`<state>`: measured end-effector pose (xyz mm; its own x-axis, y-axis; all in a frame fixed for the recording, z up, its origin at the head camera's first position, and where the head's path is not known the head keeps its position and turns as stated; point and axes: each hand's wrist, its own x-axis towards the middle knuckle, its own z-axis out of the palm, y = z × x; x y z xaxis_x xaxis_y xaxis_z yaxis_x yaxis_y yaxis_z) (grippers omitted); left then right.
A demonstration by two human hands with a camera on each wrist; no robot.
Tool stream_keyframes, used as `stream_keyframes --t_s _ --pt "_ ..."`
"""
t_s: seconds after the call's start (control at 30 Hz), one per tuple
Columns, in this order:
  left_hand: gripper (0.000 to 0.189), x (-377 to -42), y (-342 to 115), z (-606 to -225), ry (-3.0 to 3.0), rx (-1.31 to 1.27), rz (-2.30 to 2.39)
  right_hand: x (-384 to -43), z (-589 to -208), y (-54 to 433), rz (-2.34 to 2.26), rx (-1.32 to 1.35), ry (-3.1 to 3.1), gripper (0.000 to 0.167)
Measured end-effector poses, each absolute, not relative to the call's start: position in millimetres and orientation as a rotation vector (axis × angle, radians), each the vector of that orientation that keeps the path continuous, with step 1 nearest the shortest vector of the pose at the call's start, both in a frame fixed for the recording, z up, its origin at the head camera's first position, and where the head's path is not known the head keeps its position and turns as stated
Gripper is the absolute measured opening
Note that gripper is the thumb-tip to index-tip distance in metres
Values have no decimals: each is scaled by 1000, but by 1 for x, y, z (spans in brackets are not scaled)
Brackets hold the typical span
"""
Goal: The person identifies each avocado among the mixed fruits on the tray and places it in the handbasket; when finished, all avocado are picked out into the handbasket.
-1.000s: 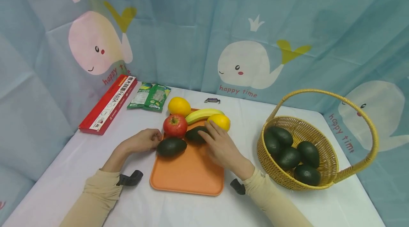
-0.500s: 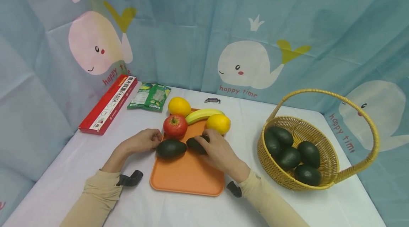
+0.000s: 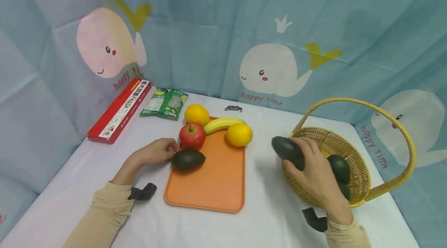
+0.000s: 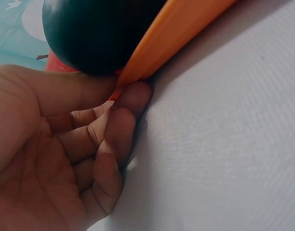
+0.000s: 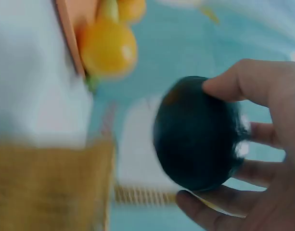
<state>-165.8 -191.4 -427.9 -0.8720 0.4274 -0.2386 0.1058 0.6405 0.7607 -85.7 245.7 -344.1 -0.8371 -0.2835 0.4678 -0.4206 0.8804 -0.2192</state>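
Note:
With thumb and curled fingers my right hand grips an avocado above the left rim of the wicker basket. The right wrist view shows this avocado off the table. Other avocados lie in the basket, partly hidden by the hand. My left hand pinches the left edge of the orange tray; in the left wrist view its thumb and fingers close on the tray rim. Another avocado lies on the tray beside that hand, below a pomegranate.
At the tray's far end are a banana and two yellow fruits, one at the right and one at the left. Behind lie a red pasta box, a green snack bag and a wrapped candy. The basket handle arches high.
My right hand has taken the second avocado from the tray, lifted it and carried it right to the basket. The left hand stays at the tray edge.

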Motion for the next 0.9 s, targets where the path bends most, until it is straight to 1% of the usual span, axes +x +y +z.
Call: stream_keyframes --t_s 0.1,0.17,0.3,0.4,0.53,0.6,0.8,0.9 --pt "16 -167 -192 -427 2457 423 1106 -75 -334 275 383 386 -2655 64" --pt "16 -167 -192 -426 2454 419 1106 -69 -331 290 318 345 -2663 63" --pt "16 -168 -193 -426 2460 404 1095 -65 -333 308 197 364 -2683 57" --pt "16 -168 -194 -427 2462 396 1091 -67 -339 310 116 414 -2719 55" --pt "15 -168 -194 -429 2452 392 1101 -70 -345 305 111 367 -2841 61" --pt "15 -168 -193 -429 2445 380 1105 -71 -349 303 158 342 -2914 61" --pt "15 -166 -191 -428 2434 369 1116 -72 -360 304 236 293 -3005 47" --pt "15 -166 -191 -428 2435 384 1122 -72 -360 308 191 245 -3030 45"
